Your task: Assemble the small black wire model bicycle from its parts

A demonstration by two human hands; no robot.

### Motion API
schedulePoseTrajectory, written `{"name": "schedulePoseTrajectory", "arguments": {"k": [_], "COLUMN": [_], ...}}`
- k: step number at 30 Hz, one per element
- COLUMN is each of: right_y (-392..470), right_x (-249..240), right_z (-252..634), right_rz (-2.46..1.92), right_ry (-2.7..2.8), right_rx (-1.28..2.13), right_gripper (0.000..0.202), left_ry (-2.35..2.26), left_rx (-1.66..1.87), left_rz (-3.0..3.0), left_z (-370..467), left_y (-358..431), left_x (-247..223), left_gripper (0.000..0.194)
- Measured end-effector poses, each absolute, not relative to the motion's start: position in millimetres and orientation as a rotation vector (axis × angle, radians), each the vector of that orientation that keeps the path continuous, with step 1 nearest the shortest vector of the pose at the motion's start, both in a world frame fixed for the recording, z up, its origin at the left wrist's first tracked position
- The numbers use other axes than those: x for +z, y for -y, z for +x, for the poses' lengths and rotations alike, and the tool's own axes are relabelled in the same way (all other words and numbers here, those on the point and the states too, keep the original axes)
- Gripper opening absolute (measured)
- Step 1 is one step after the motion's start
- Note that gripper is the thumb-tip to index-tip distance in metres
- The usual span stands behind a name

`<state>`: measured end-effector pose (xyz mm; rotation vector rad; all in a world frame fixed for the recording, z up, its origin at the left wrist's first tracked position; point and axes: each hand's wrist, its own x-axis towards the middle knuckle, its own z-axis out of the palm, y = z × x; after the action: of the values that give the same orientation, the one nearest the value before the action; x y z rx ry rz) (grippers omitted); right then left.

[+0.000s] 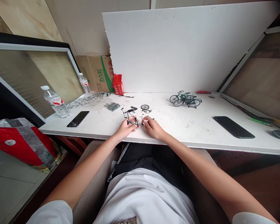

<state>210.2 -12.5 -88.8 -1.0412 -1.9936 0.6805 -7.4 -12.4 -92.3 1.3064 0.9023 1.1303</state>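
Observation:
My left hand (126, 128) is closed around the lower part of a black miniature bicycle frame (131, 109), whose handlebar end rises above the fingers. Close to its right, my right hand (152, 127) pinches a thin, dark part (141, 118) too small to identify. The two hands are apart. Just beyond them on the white table lies a small spoked wheel (145, 107), with tiny dark pieces around it. Two miniature bicycles, one green (177, 97) and one dark (190, 102), stand farther back on the right.
Two phones (78, 119) (233, 127) lie left and right. Water bottles (58, 104) (84, 83), a cardboard box (96, 73) and a red carton (118, 84) stand at left. A bagged part (113, 106) and thin frames (91, 99) lie nearby. A white board (182, 49) rises behind.

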Motion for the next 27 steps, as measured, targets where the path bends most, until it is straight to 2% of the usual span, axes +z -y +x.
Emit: {"name": "schedulePoseTrajectory", "arguments": {"k": [19, 27], "right_y": [14, 14], "right_x": [-88, -86], "right_z": [210, 210], "right_rz": [-1.062, -1.077], "right_ry": [2.035, 2.035], "right_rx": [0.640, 0.624], "right_gripper": [0.029, 0.035], "left_ry": [-0.828, -0.690], "left_rx": [1.050, 1.014], "left_rz": [1.310, 1.177], "left_z": [-13, -29], "left_y": [10, 4], "left_x": [-89, -89], "left_gripper": [0.058, 0.063]}}
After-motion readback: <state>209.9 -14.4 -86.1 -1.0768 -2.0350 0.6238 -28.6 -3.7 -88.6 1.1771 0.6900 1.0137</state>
